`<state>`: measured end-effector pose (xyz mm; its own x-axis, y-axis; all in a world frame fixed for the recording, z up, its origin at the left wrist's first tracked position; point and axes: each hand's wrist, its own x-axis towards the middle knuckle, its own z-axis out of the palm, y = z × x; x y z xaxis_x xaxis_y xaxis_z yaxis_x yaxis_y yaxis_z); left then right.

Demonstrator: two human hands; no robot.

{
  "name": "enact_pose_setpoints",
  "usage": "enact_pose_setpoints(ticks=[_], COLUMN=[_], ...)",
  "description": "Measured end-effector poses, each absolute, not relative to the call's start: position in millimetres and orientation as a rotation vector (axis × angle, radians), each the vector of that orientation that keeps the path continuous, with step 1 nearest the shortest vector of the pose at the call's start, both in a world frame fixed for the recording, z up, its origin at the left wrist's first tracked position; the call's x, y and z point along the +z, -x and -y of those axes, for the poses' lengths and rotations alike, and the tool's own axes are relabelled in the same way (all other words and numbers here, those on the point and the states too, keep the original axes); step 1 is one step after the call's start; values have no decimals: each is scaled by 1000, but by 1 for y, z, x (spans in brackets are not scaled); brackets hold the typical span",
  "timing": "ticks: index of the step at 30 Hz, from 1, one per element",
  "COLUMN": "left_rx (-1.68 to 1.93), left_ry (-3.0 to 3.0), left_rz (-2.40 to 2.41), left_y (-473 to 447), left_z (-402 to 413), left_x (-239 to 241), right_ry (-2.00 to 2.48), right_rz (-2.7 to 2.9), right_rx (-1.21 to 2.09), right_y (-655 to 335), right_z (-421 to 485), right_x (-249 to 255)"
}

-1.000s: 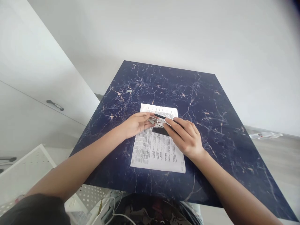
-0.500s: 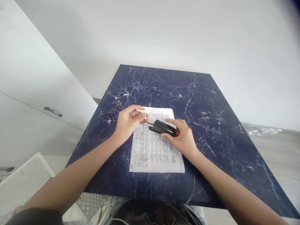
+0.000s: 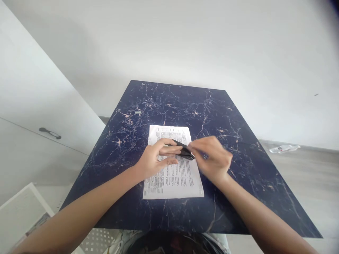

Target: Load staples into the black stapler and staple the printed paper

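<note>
First, the near side: dark cloth (image 3: 169, 244) over the person's lap, and a white perforated panel (image 3: 96, 241) below and left of it. Bare forearms come in over the near edge of the bench (image 3: 185, 217), dark blue with pale veining.

Middle of it all, a printed sheet (image 3: 180, 185) lying flat. Above its upper part sits a black stapler (image 3: 188, 154), slanting down towards the right. Left hand (image 3: 155, 157) has its fingers bent over the stapler's left end, thumb out below them; how firmly it grips, I cannot tell. Right hand (image 3: 213, 157) is at the other end, fingers bunched, blurred; whether it pinches or merely touches, unclear. Hands apart from each other, stapler between.

For good handling, I'd judge: let the left steady the body, the right work lightly. Best keep fingertips out from between the halves, and weight off the sheet so it doesn't skid.

Farther up the bench, a small pale strip (image 3: 138, 112). Beyond, a white cabinet with a dark handle (image 3: 50, 133); a clear packet (image 3: 284, 149) on the floor, right; then plain wall (image 3: 169, 46).
</note>
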<state>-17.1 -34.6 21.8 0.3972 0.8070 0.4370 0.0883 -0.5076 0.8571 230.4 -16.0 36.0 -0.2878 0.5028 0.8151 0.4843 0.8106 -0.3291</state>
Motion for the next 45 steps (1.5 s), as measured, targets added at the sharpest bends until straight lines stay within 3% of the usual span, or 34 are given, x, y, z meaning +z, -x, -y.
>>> enact_pose_setpoints(ticks=[6,9,16,25,29,38,45], left_rx=[1318,1309,1376,1564,1544,1656,1616], left_ry=[-2102,-2069,-1934,-1968,-1903,-1504,-1477], left_rz=[-1072,-1223,-1326,-1281,-1333,-1415,-1241], left_y=[35,42,46,47,47,53,48], left_z=[11,3,-3,3,2,-14,-14], left_x=[8,4,1,9,9,-9,-11], right_ry=[1753,1932,1877,958,754,788,956], right_rz=[1985,2004,2115,2762,2891,2805,2219], right_rx=[-156,-121,-197,231,356,482,1084], right_y=[-327,-363,-334,-78,-16,-42,-107], right_z=[-101,-140,-144,-175,-202,-185,-101], right_x=[23,19,33,49,47,40,80])
